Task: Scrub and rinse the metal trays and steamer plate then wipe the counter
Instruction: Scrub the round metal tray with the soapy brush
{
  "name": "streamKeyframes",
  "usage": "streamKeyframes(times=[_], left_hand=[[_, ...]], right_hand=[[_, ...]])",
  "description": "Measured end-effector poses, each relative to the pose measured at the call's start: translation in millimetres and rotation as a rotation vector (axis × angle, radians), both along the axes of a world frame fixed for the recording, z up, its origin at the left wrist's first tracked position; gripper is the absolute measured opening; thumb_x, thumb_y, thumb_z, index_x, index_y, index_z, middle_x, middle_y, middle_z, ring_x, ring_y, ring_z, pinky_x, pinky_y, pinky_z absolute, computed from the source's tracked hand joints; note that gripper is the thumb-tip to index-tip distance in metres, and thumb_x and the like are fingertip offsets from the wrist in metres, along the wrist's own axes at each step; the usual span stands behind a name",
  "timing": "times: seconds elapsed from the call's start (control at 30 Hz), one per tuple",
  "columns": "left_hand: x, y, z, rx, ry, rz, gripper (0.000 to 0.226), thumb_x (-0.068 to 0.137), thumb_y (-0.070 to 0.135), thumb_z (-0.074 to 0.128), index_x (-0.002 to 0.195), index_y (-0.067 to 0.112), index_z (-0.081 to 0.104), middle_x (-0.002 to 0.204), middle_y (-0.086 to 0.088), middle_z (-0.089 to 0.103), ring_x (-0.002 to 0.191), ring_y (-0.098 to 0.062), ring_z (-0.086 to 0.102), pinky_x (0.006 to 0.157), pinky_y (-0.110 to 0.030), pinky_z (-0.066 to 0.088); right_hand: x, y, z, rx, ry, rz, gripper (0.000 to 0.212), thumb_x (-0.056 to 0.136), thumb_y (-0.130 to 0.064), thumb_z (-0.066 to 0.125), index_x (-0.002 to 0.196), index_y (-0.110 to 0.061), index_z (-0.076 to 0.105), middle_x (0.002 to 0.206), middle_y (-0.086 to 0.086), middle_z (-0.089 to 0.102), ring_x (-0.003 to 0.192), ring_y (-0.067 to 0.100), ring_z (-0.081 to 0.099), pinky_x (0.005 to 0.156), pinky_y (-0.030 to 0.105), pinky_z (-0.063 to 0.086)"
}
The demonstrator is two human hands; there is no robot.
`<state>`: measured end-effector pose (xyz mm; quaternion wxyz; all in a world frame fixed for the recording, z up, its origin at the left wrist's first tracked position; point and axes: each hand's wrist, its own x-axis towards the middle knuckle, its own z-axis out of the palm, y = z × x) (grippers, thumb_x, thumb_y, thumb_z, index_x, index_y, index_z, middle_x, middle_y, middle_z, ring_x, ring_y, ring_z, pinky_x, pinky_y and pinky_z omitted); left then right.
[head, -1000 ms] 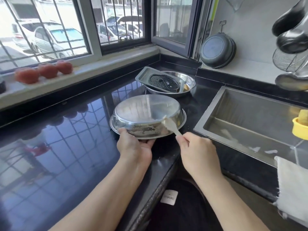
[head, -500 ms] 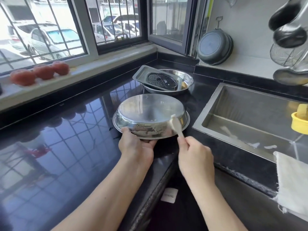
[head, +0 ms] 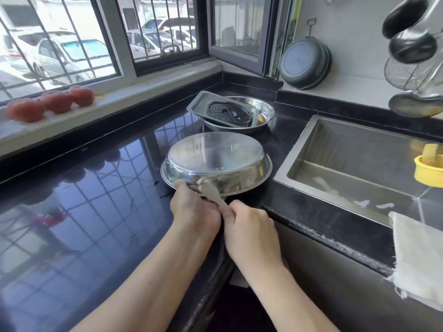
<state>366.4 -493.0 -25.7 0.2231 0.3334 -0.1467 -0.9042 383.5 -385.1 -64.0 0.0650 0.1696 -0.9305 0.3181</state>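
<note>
Leftward now, right hand's (head: 249,233) scraper (head: 211,191) angles up-left against upturned tray (head: 215,159).

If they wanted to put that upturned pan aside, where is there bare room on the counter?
Bare black counter stretches left of the upturned pan, up to the windowsill. The sink floor looks mostly bare. Crowded: behind the pan, where a bowl holds a tray.

We see a round metal tray (head: 215,161) upside down on the black worktop (head: 84,212) — grime on its near wall. Behind it, a rectangular tray (head: 203,104) and dark steamer plate (head: 229,113) tilt inside a steel basin (head: 265,111).
</note>
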Motion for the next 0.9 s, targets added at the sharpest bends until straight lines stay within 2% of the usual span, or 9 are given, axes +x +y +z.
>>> streamKeyframes(times=[0.1, 0.2, 0.3, 0.4, 0.47, 0.57, 0.73, 0.8, 0.9], left_hand=[[2.5, 3.4, 0.6, 0.019, -0.009, -0.054, 0.032, 0.112, 0.027, 0.042, 0.089, 0.008, 0.055, 0.056, -0.003, 0.060, 0.037, -0.012, 0.058, 0.037, -0.020, 0.049], [1.7, -1.8, -3.7, -0.072, -0.066, -0.067, 0.031, 0.112, 0.024, 0.041, 0.117, 0.002, 0.063, 0.096, -0.012, 0.074, 0.066, -0.016, 0.069, 0.047, -0.032, 0.059], [-0.3, -12.3, -6.1, -0.101, -0.099, -0.042, 0.042, 0.107, 0.007, 0.038, 0.146, -0.002, 0.051, 0.128, -0.018, 0.070, 0.081, -0.017, 0.073, 0.055, -0.042, 0.062], [-1.1, -26.5, -1.7, -0.079, -0.050, -0.047, 0.037, 0.097, -0.004, 0.033, 0.111, 0.006, 0.066, 0.096, -0.007, 0.079, 0.060, -0.017, 0.069, 0.056, -0.038, 0.063], [-0.4, -32.4, 0.1, -0.059, 0.043, -0.043, 0.036, 0.108, 0.010, 0.031, 0.103, 0.011, 0.067, 0.101, 0.004, 0.078, 0.051, -0.013, 0.068, 0.050, -0.030, 0.060], [1.6, -24.4, -5.0, -0.099, 0.104, -0.034, 0.047, 0.112, 0.040, 0.033, 0.126, 0.014, 0.070, 0.114, -0.009, 0.078, 0.090, -0.026, 0.078, 0.077, -0.048, 0.065], [-0.8, -9.2, -11.3, -0.081, -0.013, 0.018, 0.027, 0.104, 0.007, 0.039, 0.082, 0.014, 0.054, 0.070, -0.005, 0.051, 0.050, -0.015, 0.051, 0.054, -0.031, 0.055], [-1.2, -17.5, -13.1, -0.083, -0.036, 0.042, 0.027, 0.101, 0.003, 0.038, 0.083, 0.010, 0.057, 0.080, -0.008, 0.063, 0.065, -0.022, 0.063, 0.061, -0.043, 0.060], [-1.8, -24.9, -13.4, -0.136, -0.056, 0.026, 0.035, 0.104, 0.008, 0.037, 0.119, 0.008, 0.069, 0.106, -0.018, 0.077, 0.093, -0.039, 0.076, 0.076, -0.069, 0.058]], right_hand=[[-0.8, -1.3, 4.1, 0.067, -0.004, -0.012, 0.038, 0.103, -0.054, 0.040, 0.085, -0.022, 0.053, 0.091, 0.005, 0.068, 0.090, 0.042, 0.061, 0.063, 0.041, 0.038], [-4.0, 19.2, 7.3, 0.099, 0.023, -0.036, 0.040, 0.099, -0.056, 0.047, 0.086, -0.020, 0.058, 0.085, 0.006, 0.068, 0.086, 0.043, 0.061, 0.066, 0.042, 0.046], [-16.9, 52.7, 13.5, 0.149, -0.032, -0.106, 0.039, 0.096, -0.056, 0.054, 0.084, -0.020, 0.061, 0.080, 0.006, 0.065, 0.084, 0.043, 0.059, 0.069, 0.042, 0.050], [-39.3, 78.2, 23.9, 0.223, -0.053, -0.156, 0.036, 0.097, -0.052, 0.056, 0.080, -0.022, 0.065, 0.075, 0.001, 0.063, 0.080, 0.036, 0.057, 0.064, 0.037, 0.047], [-48.3, 79.3, 30.6, 0.247, -0.033, -0.127, 0.038, 0.096, -0.049, 0.058, 0.072, -0.019, 0.062, 0.069, 0.000, 0.060, 0.077, 0.032, 0.057, 0.059, 0.036, 0.041], [-43.5, 52.7, 34.9, 0.271, 0.007, 0.004, 0.034, 0.094, -0.053, 0.057, 0.080, -0.023, 0.066, 0.080, 0.003, 0.064, 0.085, 0.036, 0.060, 0.065, 0.038, 0.043], [-26.8, 8.8, 42.0, 0.275, 0.073, 0.175, 0.035, 0.096, -0.058, 0.053, 0.094, -0.027, 0.070, 0.095, 0.006, 0.068, 0.093, 0.037, 0.063, 0.067, 0.038, 0.040], [-32.1, 21.4, 42.7, 0.286, 0.051, 0.154, 0.035, 0.095, -0.060, 0.054, 0.095, -0.029, 0.071, 0.094, 0.005, 0.068, 0.092, 0.036, 0.062, 0.068, 0.038, 0.040], [-45.8, 57.6, 39.6, 0.314, -0.002, 0.069, 0.040, 0.092, -0.060, 0.057, 0.076, -0.025, 0.066, 0.073, 0.000, 0.063, 0.081, 0.032, 0.059, 0.065, 0.038, 0.046]])
